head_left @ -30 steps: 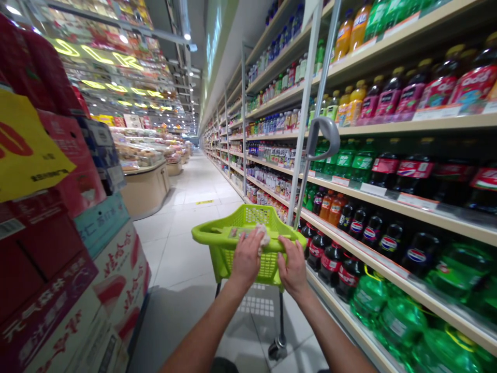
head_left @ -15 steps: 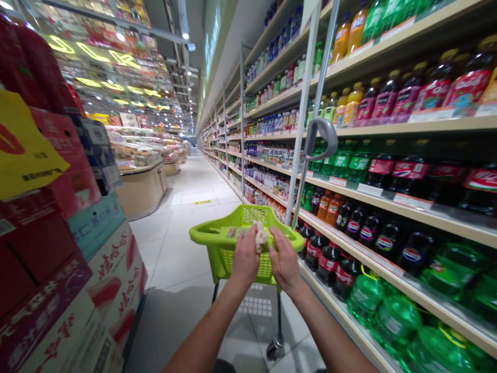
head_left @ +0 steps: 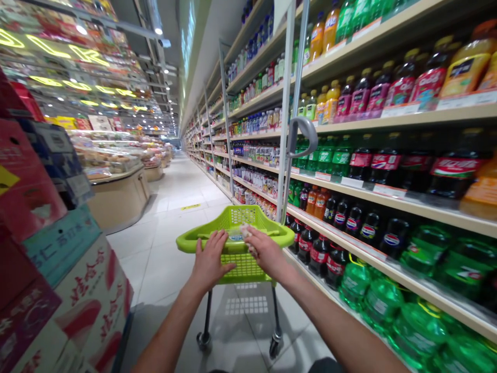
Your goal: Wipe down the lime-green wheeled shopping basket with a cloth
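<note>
A lime-green shopping cart (head_left: 248, 267) stands on a pale tiled floor (head_left: 155, 254), its wheels below the left hand (head_left: 212, 256) and right hand (head_left: 266, 251). Ahead and left of both, a rounded display stand (head_left: 120, 199) rests on the same tiles. To their right, long shelves (head_left: 388, 124) carry bottled drinks: dark bottles (head_left: 318, 254) beside large green bottles (head_left: 384, 298) lowest, Pepsi-marked bottles (head_left: 392, 239) one tier up, pink-labelled bottles (head_left: 361, 98) higher.
</note>
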{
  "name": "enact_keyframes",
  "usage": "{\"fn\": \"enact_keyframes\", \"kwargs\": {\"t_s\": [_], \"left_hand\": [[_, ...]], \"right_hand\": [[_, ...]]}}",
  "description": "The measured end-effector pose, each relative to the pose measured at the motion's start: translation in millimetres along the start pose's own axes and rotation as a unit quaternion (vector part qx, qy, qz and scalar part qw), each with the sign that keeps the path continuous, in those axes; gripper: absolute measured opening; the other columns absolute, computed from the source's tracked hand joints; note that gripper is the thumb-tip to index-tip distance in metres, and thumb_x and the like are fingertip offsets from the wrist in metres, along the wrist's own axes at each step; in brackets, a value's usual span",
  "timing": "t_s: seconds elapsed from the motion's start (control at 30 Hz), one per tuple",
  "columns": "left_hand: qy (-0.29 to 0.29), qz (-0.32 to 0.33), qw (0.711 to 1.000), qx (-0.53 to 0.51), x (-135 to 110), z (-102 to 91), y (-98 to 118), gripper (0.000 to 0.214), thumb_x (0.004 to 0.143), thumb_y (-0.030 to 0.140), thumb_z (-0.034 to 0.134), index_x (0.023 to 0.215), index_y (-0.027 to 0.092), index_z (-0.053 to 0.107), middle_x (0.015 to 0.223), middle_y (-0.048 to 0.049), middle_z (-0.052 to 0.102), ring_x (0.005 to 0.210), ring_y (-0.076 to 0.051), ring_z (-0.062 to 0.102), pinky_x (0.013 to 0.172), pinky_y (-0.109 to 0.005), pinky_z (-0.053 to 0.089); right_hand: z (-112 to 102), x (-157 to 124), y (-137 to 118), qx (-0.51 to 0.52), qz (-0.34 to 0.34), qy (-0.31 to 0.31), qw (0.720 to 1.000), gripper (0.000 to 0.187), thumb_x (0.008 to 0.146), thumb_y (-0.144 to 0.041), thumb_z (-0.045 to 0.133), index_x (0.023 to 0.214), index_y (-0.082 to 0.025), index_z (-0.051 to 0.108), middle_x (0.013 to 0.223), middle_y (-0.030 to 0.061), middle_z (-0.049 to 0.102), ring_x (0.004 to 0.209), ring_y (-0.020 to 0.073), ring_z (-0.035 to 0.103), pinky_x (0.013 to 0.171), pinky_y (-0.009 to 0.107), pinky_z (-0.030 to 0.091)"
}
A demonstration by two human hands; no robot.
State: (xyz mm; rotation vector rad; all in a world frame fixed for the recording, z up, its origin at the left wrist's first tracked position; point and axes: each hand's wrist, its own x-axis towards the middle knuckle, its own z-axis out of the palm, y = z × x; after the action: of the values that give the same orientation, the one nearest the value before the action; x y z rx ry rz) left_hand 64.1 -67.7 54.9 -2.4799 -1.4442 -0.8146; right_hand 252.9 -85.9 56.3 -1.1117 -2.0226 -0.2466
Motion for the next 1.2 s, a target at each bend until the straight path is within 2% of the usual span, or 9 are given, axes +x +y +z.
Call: {"fn": "enact_keyframes", "kwargs": {"t_s": [0.2,0.33,0.43,0.53,0.67,0.77,0.93,1.03,1.2], "left_hand": [[0.008,-0.015,1.0,-0.003,-0.8,-0.9,4.5,0.059,0.066,0.032,0.063,0.121,0.022,0.043,0.133,-0.0112,0.043,0.124,-0.029,0.035,0.101,-0.059,0.018],[0.003,-0.023,1.0,0.014,-2.7,-2.6,9.7,0.055,0.07,0.034,0.058,0.121,0.02,0.043,0.133,-0.0095,0.042,0.125,-0.027,0.035,0.102,-0.057,0.018],[0.014,-0.027,0.999,0.024,-4.5,-1.8,14.0,0.051,0.074,0.036,0.054,0.121,0.02,0.044,0.133,-0.0086,0.042,0.125,-0.026,0.034,0.102,-0.056,0.018],[0.019,-0.029,0.999,0.028,-4.6,0.2,21.0,0.051,0.075,0.037,0.052,0.122,0.019,0.043,0.133,-0.0087,0.042,0.125,-0.026,0.034,0.102,-0.055,0.018],[0.013,-0.011,0.999,0.029,-4.6,0.2,26.9,0.052,0.075,0.039,0.052,0.123,0.019,0.043,0.133,-0.009,0.043,0.125,-0.027,0.034,0.102,-0.054,0.02],[0.014,-0.023,0.999,0.037,-8.4,-4.6,15.3,0.05,0.077,0.038,0.049,0.122,0.018,0.043,0.132,-0.01,0.044,0.123,-0.025,0.037,0.103,-0.052,0.02],[0.054,-0.098,0.992,0.063,-16.6,-10.8,-4.9,0.038,0.08,0.04,0.045,0.111,0.018,0.052,0.121,-0.0112,0.055,0.117,-0.025,0.044,0.102,-0.056,0.015],[0.069,-0.087,0.992,0.061,-16.4,-8.7,10.0,0.038,0.079,0.043,0.047,0.105,0.017,0.055,0.112,-0.0109,0.06,0.11,-0.025,0.049,0.103,-0.055,0.012],[0.07,-0.062,0.995,0.037,-18.7,-9.9,31.6,0.036,0.079,0.041,0.048,0.103,0.016,0.056,0.105,-0.0098,0.063,0.1,-0.024,0.055,0.104,-0.055,0.006]], "right_hand": [[-54.1,-10.7,78.4,-0.01,0.167,-0.004,0.986,0.027,0.063,-0.004,0.049,0.081,-0.018,0.065,0.094,0.006,0.067,0.091,0.0193,0.06,0.082,0.031,0.046],[-65.8,-8.8,98.9,-0.003,0.242,-0.002,0.97,0.02,0.068,-0.008,0.047,0.074,-0.016,0.065,0.073,0.004,0.068,0.071,0.0178,0.063,0.07,0.028,0.049],[-54.7,-18.2,79.3,0.019,0.186,0.053,0.981,0.026,0.073,-0.01,0.043,0.086,-0.017,0.064,0.091,0.0054,0.067,0.087,0.0179,0.061,0.079,0.031,0.048],[-28.5,-25.6,34.6,0.041,0.081,0.109,0.99,0.03,0.078,-0.012,0.039,0.096,-0.018,0.062,0.103,0.0072,0.063,0.101,0.0171,0.056,0.089,0.033,0.044],[4.4,-26.2,-8.2,0.026,-0.029,0.109,0.993,0.033,0.08,-0.012,0.039,0.107,-0.016,0.058,0.119,0.0102,0.055,0.117,0.0179,0.045,0.098,0.037,0.038],[-0.1,-35.8,11.1,-0.015,-0.023,0.118,0.993,0.034,0.08,-0.012,0.04,0.109,-0.017,0.057,0.121,0.0106,0.054,0.12,0.0202,0.041,0.099,0.043,0.037],[-29.7,-55.0,61.1,-0.071,0.11,0.174,0.976,0.035,0.078,-0.013,0.039,0.107,-0.018,0.059,0.118,0.0109,0.055,0.117,0.0221,0.045,0.096,0.046,0.039],[-15.8,-46.1,34.0,-0.049,0.093,0.17,0.98,0.039,0.078,-0.011,0.037,0.112,-0.018,0.055,0.122,0.0094,0.052,0.118,0.0194,0.043,0.099,0.043,0.037],[11.0,-29.4,-13.5,-0.001,-0.031,0.112,0.993,0.038,0.078,-0.011,0.039,0.112,-0.019,0.055,0.124,0.0084,0.051,0.12,0.018,0.041,0.1,0.041,0.035]]}}
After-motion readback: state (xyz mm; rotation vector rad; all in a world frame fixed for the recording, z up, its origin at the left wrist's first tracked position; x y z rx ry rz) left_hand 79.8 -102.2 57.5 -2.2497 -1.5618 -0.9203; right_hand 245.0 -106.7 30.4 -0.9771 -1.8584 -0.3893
